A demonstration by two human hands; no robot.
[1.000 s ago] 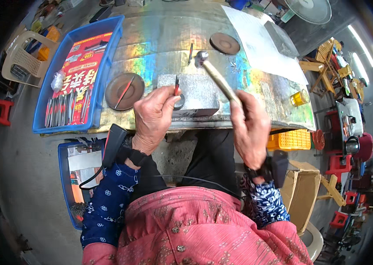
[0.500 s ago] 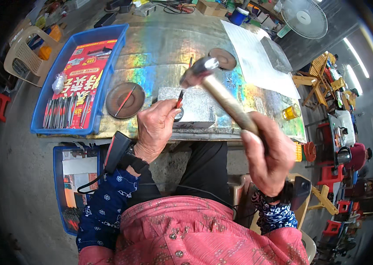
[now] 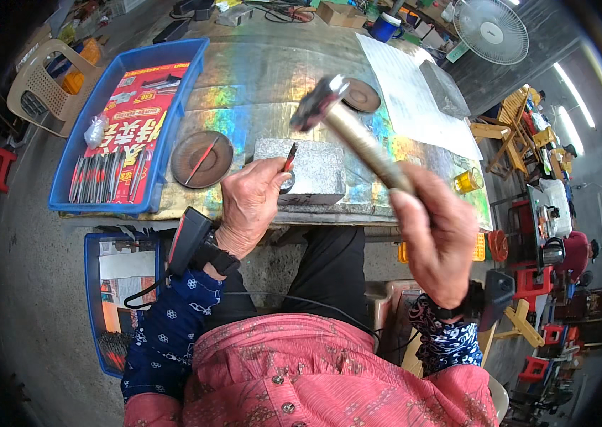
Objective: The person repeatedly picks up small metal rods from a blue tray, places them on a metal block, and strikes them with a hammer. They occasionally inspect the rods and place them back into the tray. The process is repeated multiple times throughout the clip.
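Grey stone makes the landmark: a flat rectangular stone block lies near the front edge of the table, whose metal sheet shows rainbow sheen. The left hand rests at the block's near left corner, fingers pinched together on a thin red-tipped punch that stands tilted on the block's left part. A small dark ring sits on the block just below the punch tip, partly hidden by the fingers.

The right hand is to the right of the block and nearer the person, clenched tight around the wooden handle of a hammer. The handle slants up and left, so the blurred metal head hangs in the air above the block's far edge, clear of the punch.

Left of the block lies a round brown dish with a red stick across it. Further left of the block stands a blue tray holding a red printed sheet and a row of slim metal tools. Beyond the block, past the hammer head, lies a second brown disc. Right of the block, near the table's edge, stands a small amber glass.
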